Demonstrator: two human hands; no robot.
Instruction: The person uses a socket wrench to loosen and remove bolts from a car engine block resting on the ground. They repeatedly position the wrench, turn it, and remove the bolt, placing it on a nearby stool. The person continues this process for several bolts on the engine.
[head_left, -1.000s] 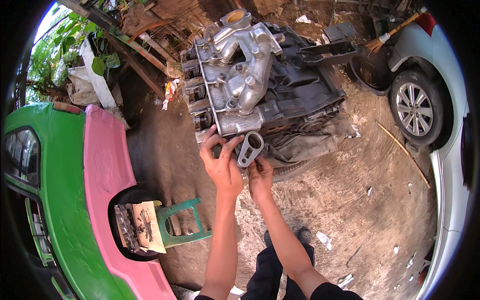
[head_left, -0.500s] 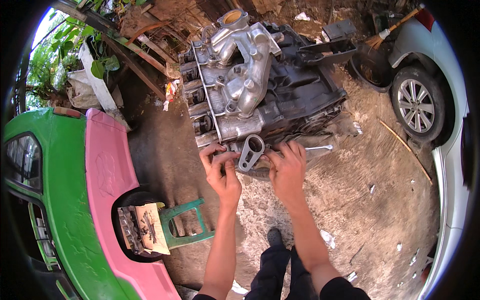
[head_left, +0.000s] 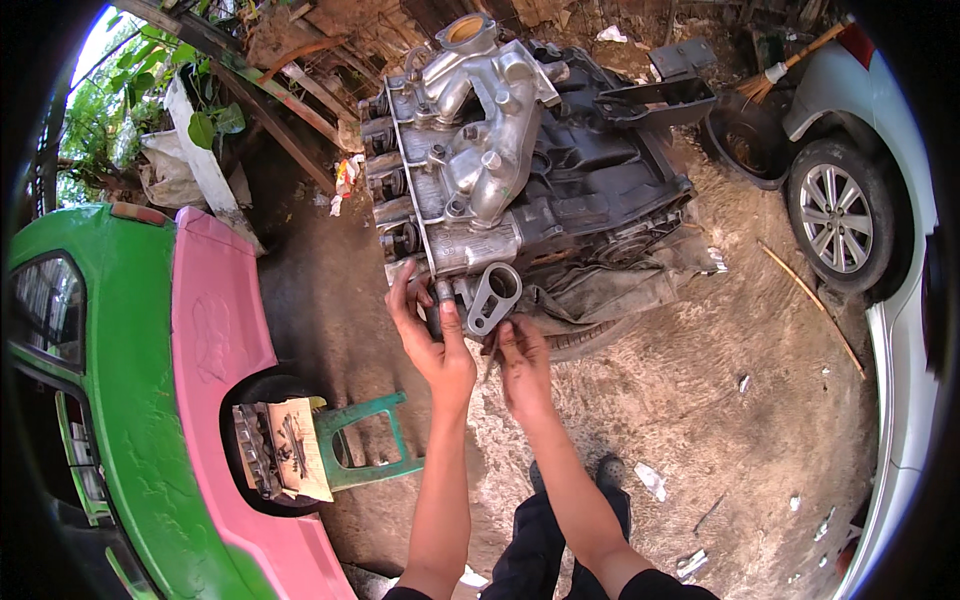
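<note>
A grey metal bracket [head_left: 480, 322] with a large round hole and a small slot sticks out at the near end of the engine [head_left: 590, 190]. My left hand [head_left: 432, 335] is at its left side, thumb and fingers curled around a short metal cylinder [head_left: 444, 290], partly hidden by the hand. Just below the bracket, my right hand [head_left: 525, 365] is closed in a pinch. A thin piece of the wrench [head_left: 490, 362] shows by its fingertips; the rest is hidden. The silver intake manifold [head_left: 490, 160] sits on top of the engine.
A cloth [head_left: 610, 295] and a tyre [head_left: 590, 342] lie under the engine's near side. A green stool [head_left: 395, 440] bears metal parts on cardboard [head_left: 310, 450]. A green and pink vehicle [head_left: 215, 300] stands left, a silver car [head_left: 890, 330] right. A stick [head_left: 815, 300] lies on the ground.
My right hand has moved left and down to below the bracket. The wrench no longer points out to the right. My left hand has shifted slightly left, its thumb now against the metal cylinder.
</note>
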